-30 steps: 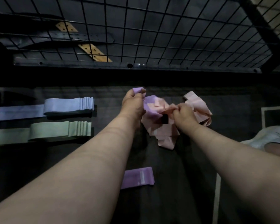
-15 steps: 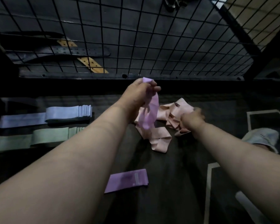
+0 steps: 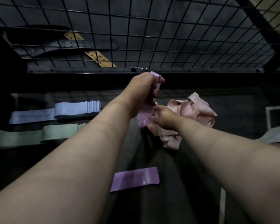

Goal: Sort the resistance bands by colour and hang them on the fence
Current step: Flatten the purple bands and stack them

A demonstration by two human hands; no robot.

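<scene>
My left hand [image 3: 141,88] grips the top of a purple resistance band [image 3: 144,117] and holds it up above the dark floor, just below the black wire fence [image 3: 136,29]. My right hand [image 3: 162,118] pinches the band's lower part. Behind and to the right of that hand lies a tangled heap of pink bands [image 3: 199,110]. A second purple band [image 3: 136,178] lies flat on the floor between my forearms. At the left lie a stack of blue bands [image 3: 74,109] and, nearer to me, a stack of green bands [image 3: 55,133].
Behind the fence lie dark perforated belts [image 3: 81,45] and a tan strap [image 3: 99,58]. The fence's black bottom rail [image 3: 87,71] runs across the view. A white floor line [image 3: 268,117] and a pale cloth [image 3: 278,136] are at the right.
My right hand has left the pink heap and moved left onto the lower end of the purple band. My left hand keeps the band raised.
</scene>
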